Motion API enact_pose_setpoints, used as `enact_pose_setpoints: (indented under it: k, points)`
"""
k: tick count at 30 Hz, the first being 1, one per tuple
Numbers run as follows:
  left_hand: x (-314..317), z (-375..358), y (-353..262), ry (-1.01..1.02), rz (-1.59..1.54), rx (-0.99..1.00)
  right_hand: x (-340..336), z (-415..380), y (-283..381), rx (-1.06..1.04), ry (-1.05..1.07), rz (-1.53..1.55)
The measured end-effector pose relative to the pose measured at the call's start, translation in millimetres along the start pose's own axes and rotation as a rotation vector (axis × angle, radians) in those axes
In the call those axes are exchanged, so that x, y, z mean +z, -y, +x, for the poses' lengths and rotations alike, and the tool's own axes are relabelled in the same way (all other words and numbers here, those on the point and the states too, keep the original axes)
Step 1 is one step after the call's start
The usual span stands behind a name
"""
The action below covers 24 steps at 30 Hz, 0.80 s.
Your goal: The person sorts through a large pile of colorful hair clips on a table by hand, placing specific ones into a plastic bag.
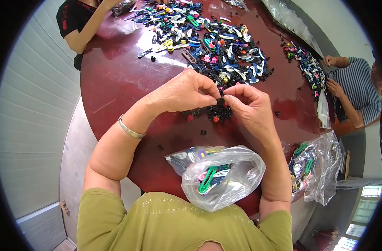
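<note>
Both hands meet above the dark red table [111, 79], at the near edge of a big pile of hair clips [233, 54]. My left hand [187, 91] pinches a small black piece [220, 101] between thumb and fingers. From the other side, my right hand [251, 106] has thumb and forefinger closed on the same piece; its exact shape is too small to tell. Beneath the hands lie small black clips [219, 112] with an orange flower-shaped one [216, 119]. An open clear plastic bag [241, 184] holding clips, one of them large and green [207, 180], sits near my body.
Another clear bag of clips [320, 167] rests at the right edge. A person in a striped shirt [358, 88] is at the right beside a second pile [310, 69]. Another person's arm [88, 31] reaches in at the upper left.
</note>
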<state>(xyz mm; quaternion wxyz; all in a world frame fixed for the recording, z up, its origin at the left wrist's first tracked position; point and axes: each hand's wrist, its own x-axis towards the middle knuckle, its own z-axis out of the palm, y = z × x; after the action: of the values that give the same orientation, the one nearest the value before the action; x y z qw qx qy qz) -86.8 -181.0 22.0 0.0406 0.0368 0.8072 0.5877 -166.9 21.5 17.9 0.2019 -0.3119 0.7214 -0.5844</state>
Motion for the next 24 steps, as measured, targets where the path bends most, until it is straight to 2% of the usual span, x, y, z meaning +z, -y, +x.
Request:
enact_pose_setpoints:
  k: [1,4,5,6,8,10,12,14,15,18,24]
  points:
    - [0,0,0,0.002,-0.044,-0.004,-2,-1,4,-0.005,-0.012,0.024]
    - [-8,4,8,-0.243,0.082,0.04,-17,-12,38,-0.033,-0.035,0.019]
    - [-13,8,18,-0.306,0.221,0.007,-18,-21,52,-0.059,-0.004,0.107]
    - [-15,8,20,-0.281,0.317,-0.006,-19,-29,64,-0.084,0.026,0.195]
    - [-17,6,21,-0.224,0.509,-0.033,-31,-35,75,-0.252,0.352,0.196]
    - [-7,1,14,-0.202,0.631,-0.086,-29,-39,83,-0.261,0.504,0.087]
    - [0,-1,13,-0.19,0.777,-0.083,-26,-38,87,-0.191,0.468,-0.143]
    - [4,-5,8,-0.175,0.79,-0.049,-15,-30,67,-0.052,0.163,-0.135]
    - [6,-5,6,-0.174,0.817,-0.042,-11,-16,47,-0.172,0.045,-0.238]
    - [12,-4,9,-0.188,0.838,0.001,-15,10,-10,-0.222,-0.069,-0.51]
    - [22,-3,14,-0.225,0.852,-0.035,-3,33,-40,-0.491,-0.245,-0.86]
